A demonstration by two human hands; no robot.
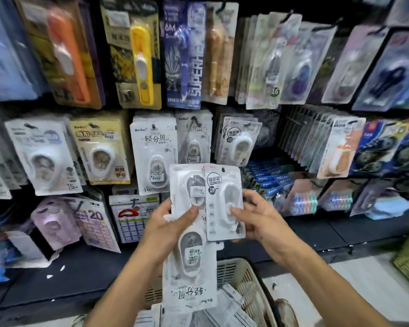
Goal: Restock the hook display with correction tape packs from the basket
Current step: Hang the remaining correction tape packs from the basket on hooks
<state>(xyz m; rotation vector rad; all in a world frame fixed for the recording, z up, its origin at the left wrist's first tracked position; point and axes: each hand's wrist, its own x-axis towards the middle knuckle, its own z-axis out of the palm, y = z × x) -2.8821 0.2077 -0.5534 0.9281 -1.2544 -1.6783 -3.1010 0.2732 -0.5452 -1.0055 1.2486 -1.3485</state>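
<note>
Head view: both hands raised in front of the hook display (293, 119), each gripping correction tape packs. Left hand (168, 223) pinches a fanned stack of packs (189, 232), thumb on the front faces, fingers behind; at least one pack in the stack hangs upside down, its printed header pointing at the basket (243, 274) below. Right hand (257, 215) pinches a single pack (224, 201) by its right edge, thumb on the blister, held upright and overlapping the stack. Judgement: step in hand is separating one pack and orienting it for hanging. To do it well: keep the hang hole at the top edge clear of the fingers, match the pack's print to the same design on the middle row, likely the hanging white pack (240, 142) just above, then slide the hole straight along the hook rather than at an angle, so the card does not tear. Packs: white card backing with grey print, clear oval blister over a white dispenser, small price label on some. More packs lie loose in the basket, so restocking is far from complete.
</note>
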